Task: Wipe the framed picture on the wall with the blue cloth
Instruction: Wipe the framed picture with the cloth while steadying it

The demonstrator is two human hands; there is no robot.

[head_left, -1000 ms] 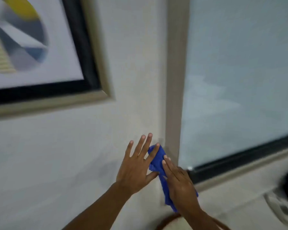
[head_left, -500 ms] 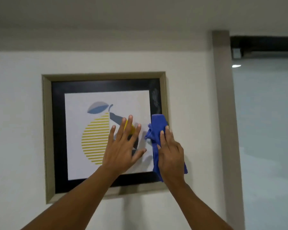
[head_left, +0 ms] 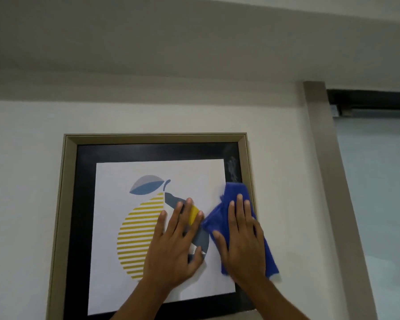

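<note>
2 hands flat on the framed picture, the right one pressing the blue cloth.

The right hand (head_left: 243, 241) lies open, fingers spread, pinning the blue cloth (head_left: 237, 195) against the glass at the picture's right edge, over the black mat and the beige frame. The left hand (head_left: 173, 248) is open too, palm flat on the striped yellow fruit print, holding nothing. The framed picture (head_left: 69, 204) hangs on a white wall (head_left: 21, 181); a smudge (head_left: 232, 168) shows just above the cloth. A frosted glass panel (head_left: 379, 192) stands to the right.
</note>
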